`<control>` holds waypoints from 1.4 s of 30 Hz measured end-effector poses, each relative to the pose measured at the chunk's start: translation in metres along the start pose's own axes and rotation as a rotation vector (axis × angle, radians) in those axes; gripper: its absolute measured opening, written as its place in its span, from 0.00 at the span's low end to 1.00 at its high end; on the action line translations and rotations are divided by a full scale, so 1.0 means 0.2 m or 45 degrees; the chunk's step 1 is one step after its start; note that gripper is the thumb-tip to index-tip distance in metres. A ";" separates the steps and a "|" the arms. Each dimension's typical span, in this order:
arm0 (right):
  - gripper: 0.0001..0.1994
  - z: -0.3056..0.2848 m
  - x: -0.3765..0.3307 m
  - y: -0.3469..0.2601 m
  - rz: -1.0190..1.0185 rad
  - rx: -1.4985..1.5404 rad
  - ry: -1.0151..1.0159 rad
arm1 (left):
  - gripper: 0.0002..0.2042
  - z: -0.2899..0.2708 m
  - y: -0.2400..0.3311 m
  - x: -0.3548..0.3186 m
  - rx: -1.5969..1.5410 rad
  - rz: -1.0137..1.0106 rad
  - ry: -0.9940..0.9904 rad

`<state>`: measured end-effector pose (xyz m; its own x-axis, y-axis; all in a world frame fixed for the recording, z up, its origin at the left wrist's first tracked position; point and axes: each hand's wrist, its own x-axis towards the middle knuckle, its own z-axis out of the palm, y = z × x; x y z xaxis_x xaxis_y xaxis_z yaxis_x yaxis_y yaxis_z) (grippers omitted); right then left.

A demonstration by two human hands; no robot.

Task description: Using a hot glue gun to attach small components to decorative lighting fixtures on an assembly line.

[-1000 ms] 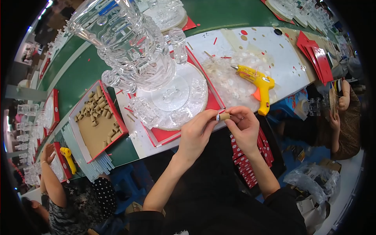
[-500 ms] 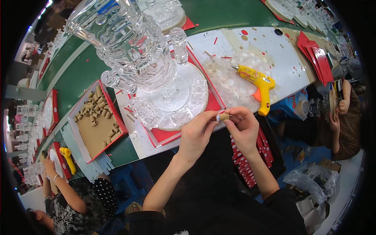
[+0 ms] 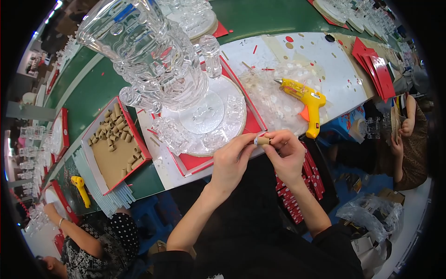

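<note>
"What's on the green table (image 3: pixel 265 16)?"

"A yellow glue gun (image 3: pixel 310 98), near a red box (image 3: pixel 253 121)."

"And the hands?"

"Left hand (image 3: pixel 229 161) and right hand (image 3: pixel 288 158) pinch a cardboard tube (image 3: pixel 263 140) — between them, near the box's corner."

One hand-held brown tube (image 3: pixel 263 140), one box (image 3: pixel 109 166) of dozens more tubes (image 3: pixel 121 125) (too heaped for counting), two yellow glue guns (image 3: pixel 315 110)

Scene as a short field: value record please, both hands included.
Held: small brown tube
Left hand: pinches the tube's left end
Right hand: fingertips at its right end
Ahead: large clear vessel, round white base in red tray
Left side: red-walled box with more brown tubes
Right side: yellow glue gun, lying on the table
</note>
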<state>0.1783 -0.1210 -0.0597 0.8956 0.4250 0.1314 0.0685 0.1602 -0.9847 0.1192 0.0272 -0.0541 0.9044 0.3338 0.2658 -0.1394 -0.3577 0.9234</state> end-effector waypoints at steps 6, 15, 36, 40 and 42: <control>0.09 -0.05 0.00 0.00 0.107 0.014 -0.037 | 0.11 0.00 -0.02 0.01 0.005 0.017 -0.064; 0.09 -0.48 0.14 -0.13 -0.060 -0.996 0.445 | 0.13 -0.02 -0.02 0.02 0.053 0.050 -0.082; 0.31 -0.44 -0.04 -0.31 0.368 0.159 -0.072 | 0.13 -0.33 -0.02 -0.04 0.075 0.034 -0.343; 0.23 -0.40 -0.09 -0.24 0.396 0.229 -0.309 | 0.12 -0.31 -0.04 -0.05 0.118 0.011 -0.265; 0.21 -0.40 -0.16 -0.26 0.567 0.334 -0.319 | 0.12 -0.29 -0.04 -0.06 0.094 -0.027 -0.226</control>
<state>0.1804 -0.2143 -0.0221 0.6797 0.6950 -0.2346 -0.4314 0.1201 -0.8941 0.0858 0.0768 -0.0492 0.9647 0.1848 0.1875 -0.0955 -0.4178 0.9035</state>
